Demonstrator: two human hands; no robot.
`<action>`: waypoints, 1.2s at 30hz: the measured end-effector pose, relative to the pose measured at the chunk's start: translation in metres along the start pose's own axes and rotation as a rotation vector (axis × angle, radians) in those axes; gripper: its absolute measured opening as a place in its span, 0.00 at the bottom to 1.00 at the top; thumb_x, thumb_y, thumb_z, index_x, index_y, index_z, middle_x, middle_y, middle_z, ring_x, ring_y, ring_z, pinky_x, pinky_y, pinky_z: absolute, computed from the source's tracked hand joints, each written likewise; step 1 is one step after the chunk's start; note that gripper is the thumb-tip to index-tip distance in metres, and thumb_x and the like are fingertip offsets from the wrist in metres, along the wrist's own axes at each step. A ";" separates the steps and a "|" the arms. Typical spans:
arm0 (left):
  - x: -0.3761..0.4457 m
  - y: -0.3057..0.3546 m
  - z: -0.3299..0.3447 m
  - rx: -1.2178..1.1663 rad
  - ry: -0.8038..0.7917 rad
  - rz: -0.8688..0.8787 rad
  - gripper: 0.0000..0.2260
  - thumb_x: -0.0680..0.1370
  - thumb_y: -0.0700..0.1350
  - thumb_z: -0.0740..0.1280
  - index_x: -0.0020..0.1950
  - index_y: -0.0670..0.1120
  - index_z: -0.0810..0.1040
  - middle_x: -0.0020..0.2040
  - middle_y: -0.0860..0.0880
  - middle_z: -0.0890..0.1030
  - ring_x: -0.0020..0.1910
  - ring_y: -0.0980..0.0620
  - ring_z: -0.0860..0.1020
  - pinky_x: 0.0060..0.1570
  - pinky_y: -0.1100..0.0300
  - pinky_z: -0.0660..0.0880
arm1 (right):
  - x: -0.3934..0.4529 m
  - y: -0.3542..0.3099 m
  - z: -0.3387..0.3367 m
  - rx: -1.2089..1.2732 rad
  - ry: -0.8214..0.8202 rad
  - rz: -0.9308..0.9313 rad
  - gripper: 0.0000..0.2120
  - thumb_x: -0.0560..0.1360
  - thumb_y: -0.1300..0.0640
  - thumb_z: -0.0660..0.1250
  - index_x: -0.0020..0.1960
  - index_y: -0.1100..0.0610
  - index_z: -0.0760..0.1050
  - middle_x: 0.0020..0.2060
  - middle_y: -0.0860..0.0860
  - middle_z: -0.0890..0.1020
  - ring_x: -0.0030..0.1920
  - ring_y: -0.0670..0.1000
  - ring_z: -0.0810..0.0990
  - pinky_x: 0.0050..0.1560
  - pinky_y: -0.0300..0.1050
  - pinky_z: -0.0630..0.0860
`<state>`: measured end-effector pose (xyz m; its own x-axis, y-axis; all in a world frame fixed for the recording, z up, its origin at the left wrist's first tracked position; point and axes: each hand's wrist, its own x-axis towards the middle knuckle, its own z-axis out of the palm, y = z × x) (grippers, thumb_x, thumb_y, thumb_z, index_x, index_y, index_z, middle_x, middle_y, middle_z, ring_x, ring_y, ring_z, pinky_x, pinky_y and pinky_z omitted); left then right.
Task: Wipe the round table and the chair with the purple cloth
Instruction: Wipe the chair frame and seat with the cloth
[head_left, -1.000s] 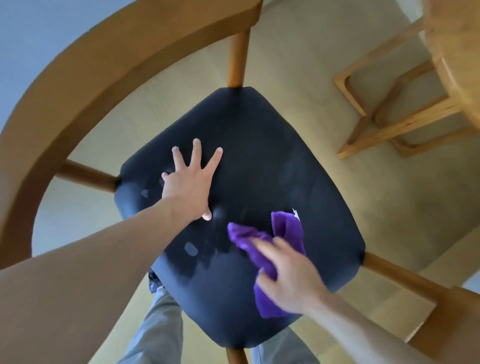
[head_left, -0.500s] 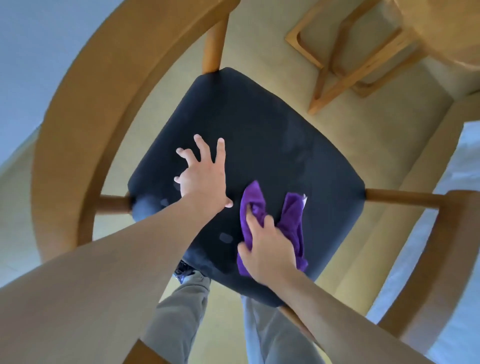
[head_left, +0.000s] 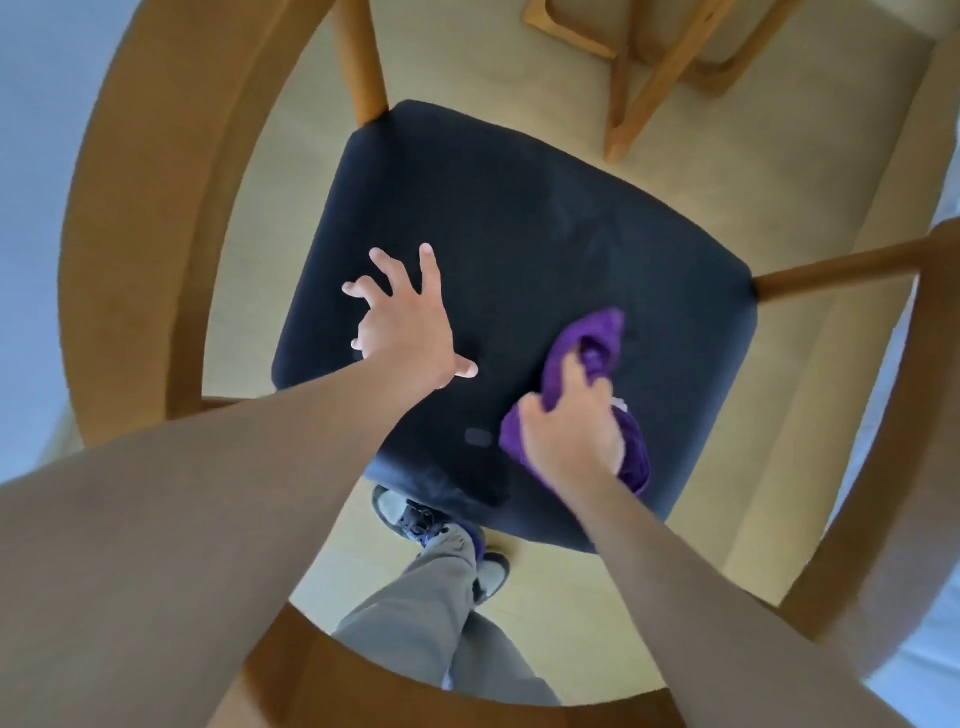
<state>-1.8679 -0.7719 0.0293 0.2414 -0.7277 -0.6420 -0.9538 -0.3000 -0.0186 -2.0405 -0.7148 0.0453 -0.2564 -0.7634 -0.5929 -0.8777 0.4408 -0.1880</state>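
I look straight down on the chair's dark navy seat (head_left: 519, 218), ringed by its curved wooden backrest and arms (head_left: 140, 218). My left hand (head_left: 405, 322) rests on the seat's left half with fingers spread and slightly bent, holding nothing. My right hand (head_left: 571, 431) grips the bunched purple cloth (head_left: 597, 338) against the seat near its front right part. The cloth sticks out beyond my fingers and below my palm. The round table's top is out of frame.
Wooden legs of the table base (head_left: 649, 67) stand on the beige floor (head_left: 519, 78) beyond the chair. My trouser legs and shoes (head_left: 441, 525) show under the seat's near edge. A pale surface (head_left: 935, 649) lies at the far right.
The view has swung to look more directly down. My right hand has gathered the cloth into a tighter bunch and slid it toward the right of the seat. My left hand stays pressed on the seat.
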 end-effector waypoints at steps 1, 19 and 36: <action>-0.001 -0.001 -0.003 0.006 -0.005 0.002 0.66 0.63 0.69 0.77 0.81 0.51 0.32 0.80 0.35 0.43 0.74 0.25 0.55 0.51 0.40 0.80 | -0.014 -0.002 0.009 -0.085 -0.076 -0.094 0.33 0.80 0.44 0.60 0.81 0.44 0.53 0.71 0.57 0.66 0.63 0.64 0.76 0.58 0.54 0.73; 0.000 -0.008 -0.014 0.056 -0.081 0.090 0.64 0.66 0.70 0.75 0.81 0.48 0.31 0.80 0.33 0.43 0.73 0.25 0.57 0.47 0.47 0.76 | -0.056 -0.029 0.043 0.204 0.118 0.321 0.27 0.77 0.47 0.63 0.75 0.50 0.64 0.66 0.59 0.71 0.62 0.64 0.77 0.60 0.54 0.73; 0.010 -0.012 -0.012 0.576 -0.073 0.844 0.62 0.66 0.58 0.81 0.79 0.61 0.34 0.79 0.45 0.31 0.78 0.30 0.38 0.68 0.24 0.59 | -0.062 -0.030 0.057 0.403 0.212 0.643 0.32 0.77 0.47 0.62 0.79 0.45 0.56 0.66 0.57 0.65 0.56 0.64 0.79 0.52 0.53 0.74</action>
<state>-1.8516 -0.7828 0.0328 -0.5419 -0.5193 -0.6608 -0.7535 0.6485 0.1082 -1.9753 -0.6536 0.0428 -0.7716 -0.3565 -0.5269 -0.3269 0.9327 -0.1524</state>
